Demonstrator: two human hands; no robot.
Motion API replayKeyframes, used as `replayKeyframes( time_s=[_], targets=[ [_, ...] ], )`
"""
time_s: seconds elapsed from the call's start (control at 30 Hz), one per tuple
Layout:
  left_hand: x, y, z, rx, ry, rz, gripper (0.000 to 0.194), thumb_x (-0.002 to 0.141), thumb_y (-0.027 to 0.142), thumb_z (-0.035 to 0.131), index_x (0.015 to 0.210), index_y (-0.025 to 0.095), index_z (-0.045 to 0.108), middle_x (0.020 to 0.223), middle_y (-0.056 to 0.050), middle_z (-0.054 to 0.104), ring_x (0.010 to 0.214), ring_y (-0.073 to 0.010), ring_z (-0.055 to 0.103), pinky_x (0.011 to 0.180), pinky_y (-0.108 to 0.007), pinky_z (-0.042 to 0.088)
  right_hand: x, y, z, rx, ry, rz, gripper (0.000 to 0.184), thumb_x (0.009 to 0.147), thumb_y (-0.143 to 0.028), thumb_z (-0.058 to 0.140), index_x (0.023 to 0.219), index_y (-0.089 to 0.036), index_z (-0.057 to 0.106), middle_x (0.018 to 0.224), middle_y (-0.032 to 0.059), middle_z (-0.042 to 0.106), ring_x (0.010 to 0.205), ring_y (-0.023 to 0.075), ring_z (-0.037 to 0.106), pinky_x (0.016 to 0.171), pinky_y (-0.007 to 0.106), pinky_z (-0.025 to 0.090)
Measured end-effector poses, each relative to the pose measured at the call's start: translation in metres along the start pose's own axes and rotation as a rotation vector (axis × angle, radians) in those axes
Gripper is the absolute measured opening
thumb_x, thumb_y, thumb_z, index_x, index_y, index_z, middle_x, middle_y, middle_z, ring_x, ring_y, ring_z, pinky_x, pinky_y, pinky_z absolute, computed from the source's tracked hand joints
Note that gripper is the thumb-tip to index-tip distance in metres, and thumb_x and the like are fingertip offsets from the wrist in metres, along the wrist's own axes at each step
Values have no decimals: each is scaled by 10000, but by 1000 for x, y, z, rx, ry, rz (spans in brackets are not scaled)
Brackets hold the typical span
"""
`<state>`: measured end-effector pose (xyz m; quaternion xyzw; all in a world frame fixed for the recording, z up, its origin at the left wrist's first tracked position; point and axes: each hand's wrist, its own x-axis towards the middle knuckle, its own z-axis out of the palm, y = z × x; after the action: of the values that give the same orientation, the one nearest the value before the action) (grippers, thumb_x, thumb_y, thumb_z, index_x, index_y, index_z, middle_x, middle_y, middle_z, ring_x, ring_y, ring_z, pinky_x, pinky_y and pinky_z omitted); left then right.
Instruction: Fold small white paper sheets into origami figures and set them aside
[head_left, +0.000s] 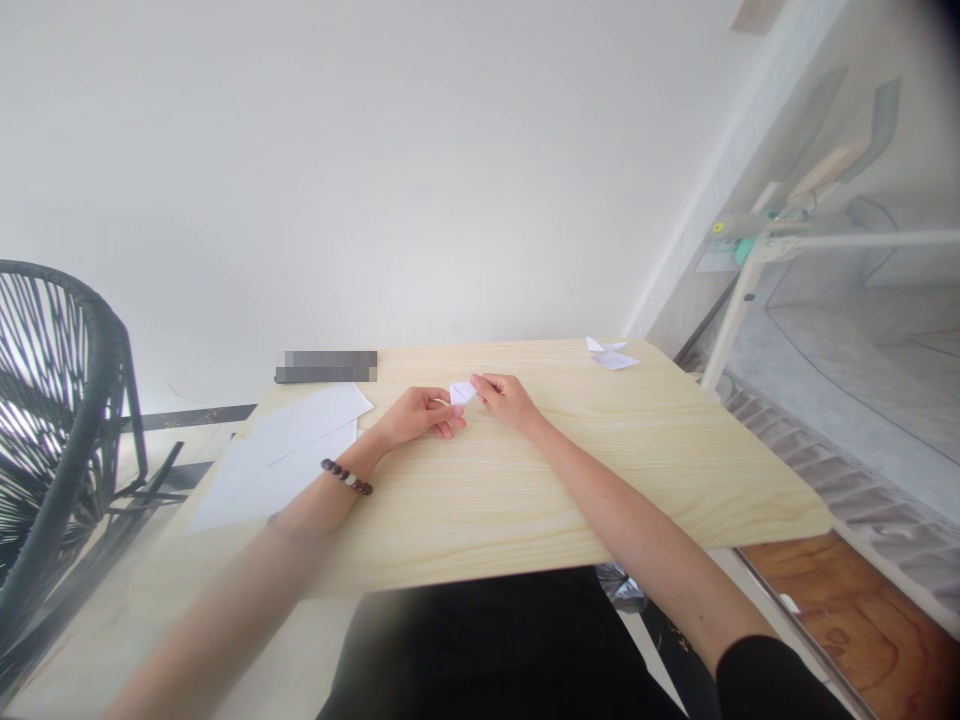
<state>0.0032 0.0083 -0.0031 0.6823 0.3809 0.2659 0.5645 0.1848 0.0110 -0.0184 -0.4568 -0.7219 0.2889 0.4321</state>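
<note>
A small folded piece of white paper is held between both my hands just above the light wooden table. My left hand pinches its left side with the fingers curled; a dark bead bracelet sits on that wrist. My right hand pinches the paper's right end with thumb and fingertips.
White paper sheets lie on the table's left part. A dark flat object rests at the far left edge. Small folded white papers sit at the far right corner. A black woven chair stands left; a white stand stands right.
</note>
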Motion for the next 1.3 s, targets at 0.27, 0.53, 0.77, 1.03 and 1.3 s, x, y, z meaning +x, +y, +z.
replayKeyframes(
  time_s=[0.27,0.53,0.77,1.03,1.3],
  targets=[
    [0,-1,-3,-45,-50,8,366,651,376,614,890,111,535,764,-103,652,583,-136,589,572,-268,472,-1,0,0,-24,4,-3,437,777,-506,316,517,-162,388,448,-41,325,435,65,286,449,210,225],
    [-3,3,1,-67,-12,11,363,655,394,602,888,122,542,766,-88,650,691,-160,597,663,-304,472,0,-2,0,43,-36,-5,420,761,-508,339,527,-161,375,459,-46,318,433,57,274,431,202,226],
    [-4,5,3,-4,17,101,362,729,456,475,805,122,593,787,-71,630,672,-138,560,616,-260,445,-2,-3,-2,-3,-190,-58,430,770,-484,350,505,-148,393,468,-44,333,439,49,283,440,192,237],
    [-2,3,2,16,70,146,355,733,434,477,769,114,628,712,-59,622,640,-131,537,621,-246,424,-1,-4,-1,46,-188,-27,391,771,-459,363,548,-146,435,471,-46,348,439,52,299,444,192,251],
    [6,-8,-4,-61,199,117,348,711,430,513,891,149,613,819,-47,594,741,-148,520,565,-226,439,-2,-6,-2,186,-239,-22,219,726,-354,465,723,-142,522,498,-53,382,448,55,332,448,190,273]
  ],
)
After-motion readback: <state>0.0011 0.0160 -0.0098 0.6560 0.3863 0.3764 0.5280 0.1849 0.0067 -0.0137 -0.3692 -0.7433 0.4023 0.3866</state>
